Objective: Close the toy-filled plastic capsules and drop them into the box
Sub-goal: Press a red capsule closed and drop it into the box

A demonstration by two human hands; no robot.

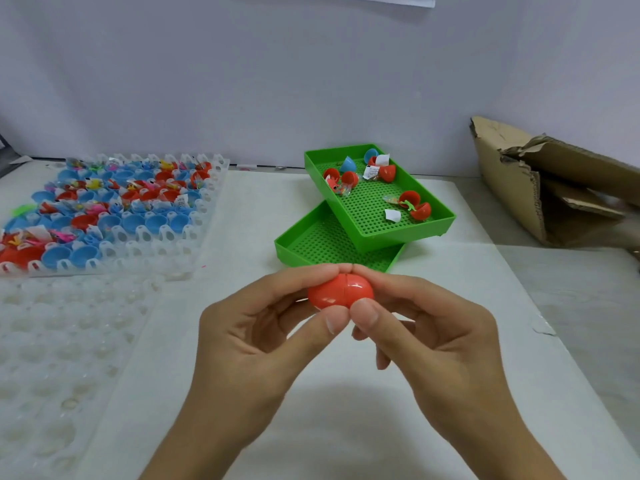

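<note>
Left hand point(263, 327) and right hand point(429, 327) pinching red capsule point(337, 290) between fingertips

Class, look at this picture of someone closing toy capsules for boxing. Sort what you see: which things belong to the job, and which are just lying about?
Belong to the job:
red capsule, pinched between left hand and right hand
open capsules in the upper green tray
filled capsule rack
cardboard box

Just lying about:
lower green tray
clear blister sheet
white table cover
</note>
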